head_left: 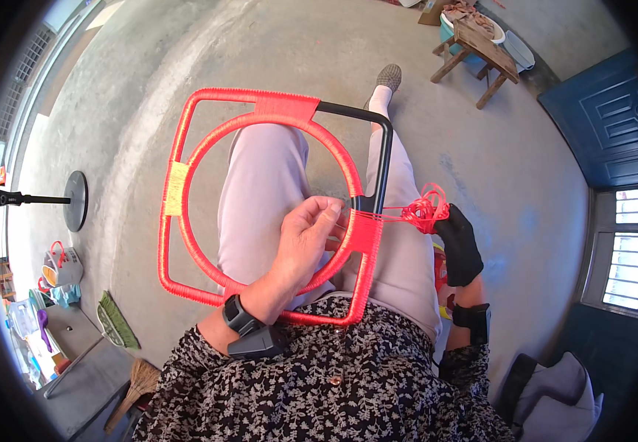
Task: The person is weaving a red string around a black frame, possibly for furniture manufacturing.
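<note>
A square metal frame with an inner ring [342, 152] lies across my thighs. Shiny red cord wraps most of it, with a yellow wrapped band [176, 188] on the left side. Bare black metal [387, 151] shows at the upper right corner and at the right joint between ring and square. My left hand [308, 232], bare, reaches inside the ring and pinches the red cord beside that joint. To the right, my black-gloved right hand [459, 247] is closed on a loose bundle of red cord [426, 211]. Strands stretch from the bundle to the joint.
A wooden stool [485, 51] stands at the far right before a teal tub. On the left are a round black stand base [75, 201], a bucket [62, 267], a green brush [117, 321] and a straw broom [136, 383]. A grey cushioned seat [558, 401] is at the lower right.
</note>
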Motion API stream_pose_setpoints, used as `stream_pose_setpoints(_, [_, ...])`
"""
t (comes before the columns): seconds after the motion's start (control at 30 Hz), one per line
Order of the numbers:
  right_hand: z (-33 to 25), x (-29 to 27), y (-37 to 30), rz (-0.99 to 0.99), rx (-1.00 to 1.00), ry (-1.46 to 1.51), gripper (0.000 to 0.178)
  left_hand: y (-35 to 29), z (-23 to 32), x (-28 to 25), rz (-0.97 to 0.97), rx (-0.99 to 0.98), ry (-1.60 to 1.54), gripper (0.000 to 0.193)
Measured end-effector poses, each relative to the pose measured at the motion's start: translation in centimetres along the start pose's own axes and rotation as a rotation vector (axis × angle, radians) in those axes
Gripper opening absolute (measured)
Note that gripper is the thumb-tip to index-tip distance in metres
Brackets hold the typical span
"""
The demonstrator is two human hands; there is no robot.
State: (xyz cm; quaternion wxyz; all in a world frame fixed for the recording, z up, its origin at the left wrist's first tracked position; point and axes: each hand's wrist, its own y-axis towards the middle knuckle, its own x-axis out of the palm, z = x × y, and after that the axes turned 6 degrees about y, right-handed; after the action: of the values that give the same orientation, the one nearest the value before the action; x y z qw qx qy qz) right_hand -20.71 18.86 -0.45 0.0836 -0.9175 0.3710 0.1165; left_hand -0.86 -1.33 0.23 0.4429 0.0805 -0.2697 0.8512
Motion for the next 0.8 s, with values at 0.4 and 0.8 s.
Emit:
stream_pose_setpoints(0.4, [9.7, -8.0, -0.9, 0.491, 0.119, 0.088, 0.017, 0.7, 0.0, -0.3, -0.008, -0.059, -0.172, 0.017])
stream_pose_setpoints(0.8, [-0.8, 7.3, 1.0, -0.288, 0.351, 0.515, 0.03, 0.7, 0.5, 0.3, 0.056, -0.04, -0.176, 0.012])
